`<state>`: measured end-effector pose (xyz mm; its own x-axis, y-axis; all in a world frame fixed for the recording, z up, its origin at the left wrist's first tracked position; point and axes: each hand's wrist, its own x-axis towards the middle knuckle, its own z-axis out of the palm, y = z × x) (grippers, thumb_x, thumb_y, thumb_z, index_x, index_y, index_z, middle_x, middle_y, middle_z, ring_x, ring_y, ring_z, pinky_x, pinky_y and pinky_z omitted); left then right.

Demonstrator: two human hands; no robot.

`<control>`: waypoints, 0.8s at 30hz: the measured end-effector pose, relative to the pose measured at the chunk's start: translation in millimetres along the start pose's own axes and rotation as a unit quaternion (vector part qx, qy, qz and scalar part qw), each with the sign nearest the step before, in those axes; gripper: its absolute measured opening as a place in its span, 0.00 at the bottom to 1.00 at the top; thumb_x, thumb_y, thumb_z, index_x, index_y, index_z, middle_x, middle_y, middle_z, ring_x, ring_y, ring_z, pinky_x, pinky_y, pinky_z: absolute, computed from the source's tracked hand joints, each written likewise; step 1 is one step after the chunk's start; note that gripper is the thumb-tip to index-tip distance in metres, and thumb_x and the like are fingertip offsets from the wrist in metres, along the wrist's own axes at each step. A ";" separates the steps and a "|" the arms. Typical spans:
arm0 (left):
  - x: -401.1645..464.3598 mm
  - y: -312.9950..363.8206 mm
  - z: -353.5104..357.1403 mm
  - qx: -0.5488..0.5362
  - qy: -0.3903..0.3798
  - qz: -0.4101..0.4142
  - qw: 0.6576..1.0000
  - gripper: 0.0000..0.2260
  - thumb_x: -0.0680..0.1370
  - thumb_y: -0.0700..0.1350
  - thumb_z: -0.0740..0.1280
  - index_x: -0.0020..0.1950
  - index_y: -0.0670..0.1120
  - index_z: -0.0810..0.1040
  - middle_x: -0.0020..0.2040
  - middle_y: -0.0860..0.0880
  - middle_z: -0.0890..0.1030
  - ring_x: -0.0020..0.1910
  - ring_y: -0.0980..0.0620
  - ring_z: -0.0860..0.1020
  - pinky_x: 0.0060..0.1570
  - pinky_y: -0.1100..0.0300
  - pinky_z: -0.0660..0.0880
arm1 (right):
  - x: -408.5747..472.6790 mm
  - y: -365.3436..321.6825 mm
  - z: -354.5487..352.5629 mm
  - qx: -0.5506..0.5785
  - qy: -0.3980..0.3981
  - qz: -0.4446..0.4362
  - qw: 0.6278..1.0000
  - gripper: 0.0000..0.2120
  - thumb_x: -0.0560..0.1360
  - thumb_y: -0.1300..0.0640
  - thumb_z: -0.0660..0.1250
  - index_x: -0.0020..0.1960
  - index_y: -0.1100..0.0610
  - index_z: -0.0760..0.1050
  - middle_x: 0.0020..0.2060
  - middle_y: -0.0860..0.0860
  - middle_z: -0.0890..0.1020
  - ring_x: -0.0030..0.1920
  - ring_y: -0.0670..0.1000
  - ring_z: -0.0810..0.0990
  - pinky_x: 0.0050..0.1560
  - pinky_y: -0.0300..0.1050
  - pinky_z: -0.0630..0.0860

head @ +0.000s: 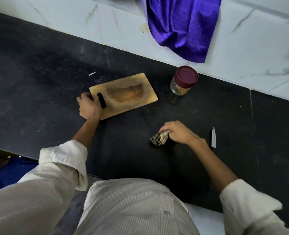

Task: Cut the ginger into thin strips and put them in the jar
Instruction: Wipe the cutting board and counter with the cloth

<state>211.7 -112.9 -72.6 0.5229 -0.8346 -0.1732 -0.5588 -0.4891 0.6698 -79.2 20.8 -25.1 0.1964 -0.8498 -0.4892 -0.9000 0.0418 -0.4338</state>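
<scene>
A worn wooden cutting board (131, 92) lies on the black counter (38, 73). My left hand (88, 106) grips its near-left end at the handle slot. Behind the board's right end stands a glass jar (182, 82) with a maroon lid on it and yellowish strips inside. My right hand (179, 133) holds a crumpled checked cloth (159, 139) against the counter, in front of the board. A knife (213, 138) lies to the right of that hand, its blade pointing away from me and its handle hidden behind my wrist. No ginger piece shows on the board.
A purple cloth (182, 26) hangs over the white marbled wall (250, 53) behind the jar. The counter's front edge runs just before my body.
</scene>
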 end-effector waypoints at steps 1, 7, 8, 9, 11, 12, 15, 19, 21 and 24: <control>-4.9 2.4 1.5 0.008 0.002 0.014 1.000 0.13 0.79 0.48 0.64 0.61 0.44 0.72 0.64 0.44 0.70 0.53 0.38 0.77 0.51 0.46 0.72 | 0.5 2.1 -7.0 0.027 0.016 0.017 0.999 0.23 0.74 0.74 0.58 0.59 0.57 0.82 0.57 0.55 0.82 0.59 0.54 0.78 0.63 0.49 0.72; -52.3 14.5 25.4 0.088 -0.057 0.268 0.958 0.15 0.79 0.44 0.62 0.65 0.42 0.71 0.64 0.42 0.71 0.55 0.40 0.75 0.51 0.50 0.71 | 45.2 -1.2 -50.5 0.064 0.246 0.064 0.965 0.25 0.73 0.73 0.58 0.63 0.55 0.80 0.58 0.58 0.82 0.57 0.60 0.79 0.56 0.56 0.76; -60.2 14.6 33.6 0.092 -0.095 0.316 0.940 0.16 0.79 0.44 0.63 0.66 0.43 0.72 0.64 0.42 0.70 0.54 0.42 0.76 0.49 0.52 0.73 | 58.7 -1.1 -55.1 0.047 0.266 0.068 0.960 0.25 0.73 0.72 0.58 0.64 0.55 0.79 0.58 0.58 0.82 0.57 0.60 0.79 0.56 0.56 0.77; -67.6 14.6 40.4 0.092 -0.137 0.346 0.924 0.17 0.79 0.46 0.64 0.67 0.44 0.71 0.65 0.43 0.70 0.52 0.43 0.77 0.48 0.52 0.75 | 71.3 -1.8 -58.7 0.027 0.277 0.073 0.958 0.24 0.74 0.71 0.58 0.64 0.55 0.79 0.57 0.57 0.82 0.57 0.59 0.80 0.55 0.55 0.77; -77.0 13.7 52.2 0.124 -0.177 0.375 0.902 0.21 0.79 0.50 0.65 0.70 0.46 0.69 0.65 0.44 0.68 0.53 0.44 0.77 0.45 0.50 0.78 | 94.1 -1.2 -60.6 -0.016 0.266 0.082 0.960 0.21 0.75 0.70 0.59 0.63 0.56 0.78 0.55 0.57 0.82 0.56 0.59 0.80 0.52 0.54 0.78; -79.7 12.6 57.0 0.150 -0.173 0.377 0.897 0.22 0.79 0.51 0.65 0.71 0.47 0.68 0.65 0.44 0.67 0.54 0.44 0.76 0.43 0.49 0.79 | 101.9 -0.2 -59.0 -0.037 0.246 0.087 0.965 0.20 0.76 0.70 0.59 0.63 0.56 0.77 0.56 0.57 0.82 0.56 0.59 0.80 0.53 0.55 0.78; -84.6 14.0 64.2 0.189 -0.143 0.369 0.899 0.22 0.80 0.52 0.63 0.72 0.46 0.66 0.66 0.43 0.66 0.52 0.42 0.77 0.38 0.50 0.78 | 108.0 11.3 -39.8 -0.080 0.196 0.103 0.972 0.23 0.77 0.67 0.60 0.69 0.53 0.74 0.61 0.56 0.80 0.61 0.60 0.78 0.58 0.56 0.77; -80.9 18.4 67.5 0.195 -0.131 0.347 0.908 0.20 0.81 0.51 0.61 0.72 0.46 0.66 0.67 0.41 0.65 0.46 0.40 0.78 0.36 0.50 0.75 | 74.2 14.5 -11.6 -0.061 0.206 0.096 0.972 0.27 0.75 0.70 0.61 0.70 0.52 0.75 0.65 0.53 0.79 0.65 0.57 0.76 0.62 0.52 0.72; -80.7 20.8 68.7 0.186 -0.131 0.347 0.910 0.19 0.81 0.50 0.61 0.70 0.45 0.68 0.67 0.41 0.65 0.44 0.39 0.78 0.36 0.50 0.76 | 44.7 9.8 2.5 -0.074 0.189 0.085 0.976 0.27 0.75 0.69 0.61 0.70 0.51 0.75 0.69 0.52 0.76 0.68 0.56 0.73 0.64 0.50 0.68; -78.7 24.2 66.2 0.170 -0.130 0.346 0.914 0.18 0.81 0.49 0.62 0.69 0.45 0.68 0.66 0.41 0.65 0.44 0.40 0.78 0.39 0.48 0.78 | 4.7 1.9 19.6 -0.067 0.153 0.071 0.983 0.27 0.75 0.70 0.60 0.70 0.50 0.75 0.71 0.52 0.74 0.69 0.56 0.72 0.67 0.52 0.68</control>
<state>114.4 -75.8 -90.5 -0.1759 -0.9843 0.0117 -0.8883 0.1638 0.4291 -72.4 27.2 -43.1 -0.0435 -0.9594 -0.2788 -0.9571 0.1200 -0.2637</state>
